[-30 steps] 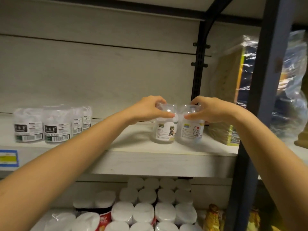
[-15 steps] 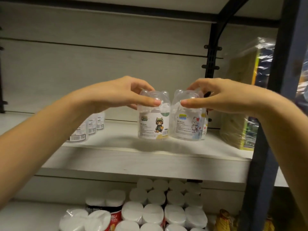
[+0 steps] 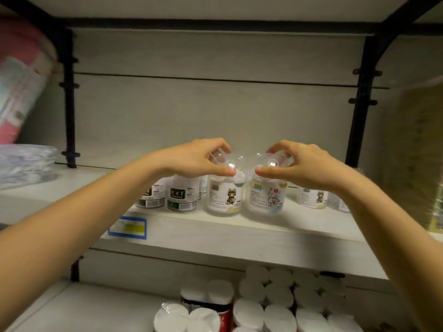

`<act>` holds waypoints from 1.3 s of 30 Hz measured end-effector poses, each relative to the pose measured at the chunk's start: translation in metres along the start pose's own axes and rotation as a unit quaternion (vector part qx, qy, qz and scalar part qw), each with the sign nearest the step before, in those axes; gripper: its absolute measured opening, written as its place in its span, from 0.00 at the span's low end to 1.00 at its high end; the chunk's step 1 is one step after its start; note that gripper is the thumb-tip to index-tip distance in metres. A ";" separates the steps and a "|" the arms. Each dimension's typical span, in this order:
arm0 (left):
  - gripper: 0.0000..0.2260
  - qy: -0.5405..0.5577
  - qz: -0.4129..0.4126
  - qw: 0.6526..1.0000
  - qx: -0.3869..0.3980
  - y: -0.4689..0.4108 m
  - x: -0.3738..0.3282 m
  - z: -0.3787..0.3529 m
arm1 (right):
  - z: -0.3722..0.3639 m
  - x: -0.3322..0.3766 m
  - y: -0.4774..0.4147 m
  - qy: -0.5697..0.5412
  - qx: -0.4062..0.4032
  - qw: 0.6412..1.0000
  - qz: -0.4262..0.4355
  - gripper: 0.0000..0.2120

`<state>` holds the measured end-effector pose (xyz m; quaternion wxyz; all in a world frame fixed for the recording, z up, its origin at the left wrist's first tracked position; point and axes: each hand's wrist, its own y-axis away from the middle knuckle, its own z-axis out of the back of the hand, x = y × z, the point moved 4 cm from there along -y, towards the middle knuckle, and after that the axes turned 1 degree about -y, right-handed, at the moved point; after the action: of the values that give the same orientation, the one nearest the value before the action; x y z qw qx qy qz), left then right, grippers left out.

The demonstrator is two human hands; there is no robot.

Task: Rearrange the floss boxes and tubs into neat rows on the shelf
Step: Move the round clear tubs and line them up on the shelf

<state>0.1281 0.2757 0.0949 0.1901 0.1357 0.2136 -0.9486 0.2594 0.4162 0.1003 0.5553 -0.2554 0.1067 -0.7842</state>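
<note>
Two clear floss tubs with cartoon labels stand side by side near the front of the white shelf [image 3: 251, 232]. My left hand [image 3: 199, 159] grips the domed lid of the left tub [image 3: 224, 196], the one with the cat picture. My right hand [image 3: 297, 164] grips the lid of the right tub [image 3: 266, 198], the one with the white kitten picture. Just left of them stand several round floss boxes with dark labels [image 3: 178, 197]. Two more cartoon tubs [image 3: 314, 196] stand to the right, partly hidden by my right wrist.
A blue-and-yellow price tag [image 3: 128, 227] is stuck on the shelf's front edge. Black uprights [image 3: 359, 104] frame the bay. Wrapped goods [image 3: 22, 164] lie at the far left. White-capped tubs [image 3: 275, 305] fill the shelf below.
Both hands have carried the two cartoon tubs leftwards along the shelf, from beside the right upright to next to the dark-labelled boxes. The camera view has shifted left with them.
</note>
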 end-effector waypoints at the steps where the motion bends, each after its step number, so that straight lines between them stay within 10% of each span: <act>1: 0.25 -0.012 -0.007 1.000 0.005 0.000 0.004 0.000 | -0.004 0.002 -0.001 0.000 0.000 1.000 -0.007 0.33; 16: 0.24 -0.196 -0.126 0.972 0.017 -0.009 0.007 0.015 | -0.015 0.013 0.009 0.026 0.023 0.999 0.010 0.24; 34: 0.25 -0.250 -0.013 0.967 0.041 -0.066 0.023 0.001 | -0.045 -0.019 -0.051 0.023 0.013 1.000 0.008 0.25; 39: 0.14 -0.277 -0.066 0.939 -0.191 -0.051 -0.026 0.011 | 0.010 -0.041 -0.018 -0.002 -0.160 0.987 0.036 0.17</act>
<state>0.1278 0.3212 0.1314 0.2015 -0.1861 0.3380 -0.9003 0.2603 0.4615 0.1050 0.5352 -0.3384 0.2385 -0.7363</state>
